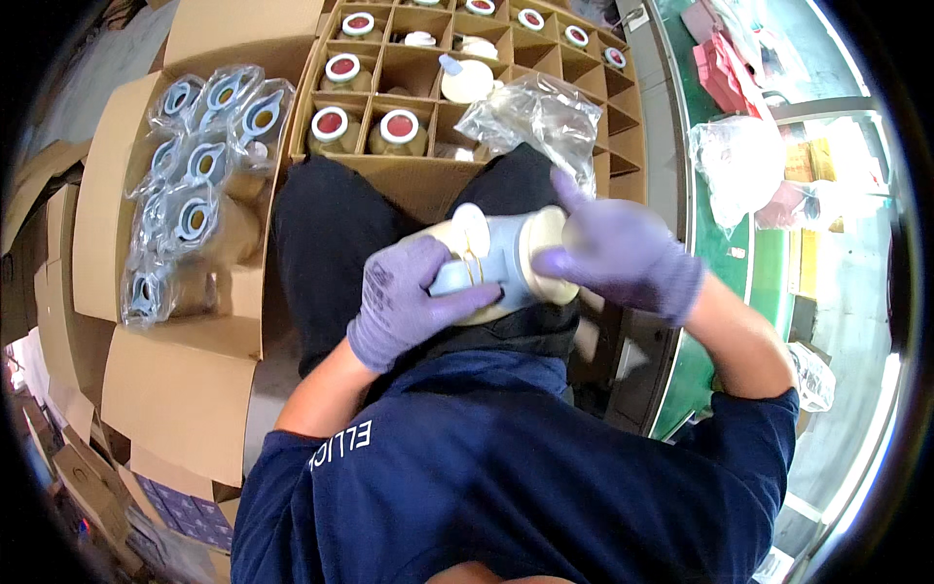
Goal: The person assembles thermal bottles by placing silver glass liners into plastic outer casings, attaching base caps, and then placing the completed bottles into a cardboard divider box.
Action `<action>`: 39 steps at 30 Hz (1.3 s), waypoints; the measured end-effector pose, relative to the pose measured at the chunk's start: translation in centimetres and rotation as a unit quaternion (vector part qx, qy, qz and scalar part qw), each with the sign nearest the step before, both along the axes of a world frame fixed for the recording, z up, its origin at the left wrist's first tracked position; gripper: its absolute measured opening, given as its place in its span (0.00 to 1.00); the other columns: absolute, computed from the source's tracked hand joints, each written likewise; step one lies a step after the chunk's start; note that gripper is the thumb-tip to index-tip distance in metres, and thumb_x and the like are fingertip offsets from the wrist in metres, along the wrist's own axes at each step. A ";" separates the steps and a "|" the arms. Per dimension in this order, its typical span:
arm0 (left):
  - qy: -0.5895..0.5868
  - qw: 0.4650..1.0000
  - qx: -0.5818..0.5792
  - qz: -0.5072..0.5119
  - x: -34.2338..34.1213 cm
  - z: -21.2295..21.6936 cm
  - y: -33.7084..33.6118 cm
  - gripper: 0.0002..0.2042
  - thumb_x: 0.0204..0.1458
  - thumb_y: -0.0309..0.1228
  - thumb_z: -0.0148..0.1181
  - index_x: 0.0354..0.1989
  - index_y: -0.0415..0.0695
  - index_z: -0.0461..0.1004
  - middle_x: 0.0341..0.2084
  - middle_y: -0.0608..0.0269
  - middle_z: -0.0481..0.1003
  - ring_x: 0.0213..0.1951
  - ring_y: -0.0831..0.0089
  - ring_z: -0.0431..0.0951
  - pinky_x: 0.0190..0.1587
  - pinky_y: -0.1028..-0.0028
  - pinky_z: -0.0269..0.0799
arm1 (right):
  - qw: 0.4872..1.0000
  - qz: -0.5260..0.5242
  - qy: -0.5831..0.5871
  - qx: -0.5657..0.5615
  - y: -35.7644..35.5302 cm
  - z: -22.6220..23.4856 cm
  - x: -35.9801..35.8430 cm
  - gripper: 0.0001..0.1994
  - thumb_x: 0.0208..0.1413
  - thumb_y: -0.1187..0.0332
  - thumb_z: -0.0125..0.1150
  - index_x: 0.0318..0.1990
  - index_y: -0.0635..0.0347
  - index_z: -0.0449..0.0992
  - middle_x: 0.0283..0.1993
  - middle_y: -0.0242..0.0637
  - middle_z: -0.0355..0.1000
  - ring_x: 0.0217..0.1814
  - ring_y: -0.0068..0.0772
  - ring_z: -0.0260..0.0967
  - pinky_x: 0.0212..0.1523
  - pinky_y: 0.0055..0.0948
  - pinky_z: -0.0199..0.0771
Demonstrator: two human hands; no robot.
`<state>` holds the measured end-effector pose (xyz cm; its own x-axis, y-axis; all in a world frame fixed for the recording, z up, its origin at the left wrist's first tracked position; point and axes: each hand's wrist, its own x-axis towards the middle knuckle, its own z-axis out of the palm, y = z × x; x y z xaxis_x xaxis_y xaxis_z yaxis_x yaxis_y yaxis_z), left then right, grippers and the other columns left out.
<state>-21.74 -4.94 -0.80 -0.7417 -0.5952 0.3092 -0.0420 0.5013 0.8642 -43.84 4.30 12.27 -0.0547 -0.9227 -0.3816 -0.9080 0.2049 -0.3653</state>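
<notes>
A jug (pixel 504 255) with a pale blue neck and handle lies tilted on its side above my lap. Around the blue handle, the fingers of my left hand (pixel 404 297) are closed, in a light purple glove. A thin gold-coloured band (pixel 474 261) runs around the handle beside a small cream round flap (pixel 470 230). My right hand (pixel 623 255), in a matching glove, is on the cream lid (pixel 545 255) at the jug's right end, one finger lying across its rim. Part of this hand is blurred, and one finger points upward.
Ahead, a divided carton (pixel 389 165) holds several jars with red-and-white tops, a cream lid (pixel 467 82) and a crumpled clear bag (pixel 540 122). At left, an open box (pixel 185 375) contains bagged blue-topped jugs (pixel 197 219). A green bench (pixel 681 384) with plastic bags stands at right.
</notes>
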 end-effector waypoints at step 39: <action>0.008 0.995 -0.012 -0.095 0.3 0.4 -1.3 0.23 0.46 0.51 0.72 0.23 0.41 0.76 0.21 0.53 0.74 0.25 0.56 0.78 0.30 0.64 0.73 | 0.940 0.321 0.015 -0.116 1.9 -1.5 -0.9 0.39 0.40 0.62 0.76 0.63 0.59 0.67 0.68 0.56 0.59 0.63 0.58 0.68 0.60 0.44 0.75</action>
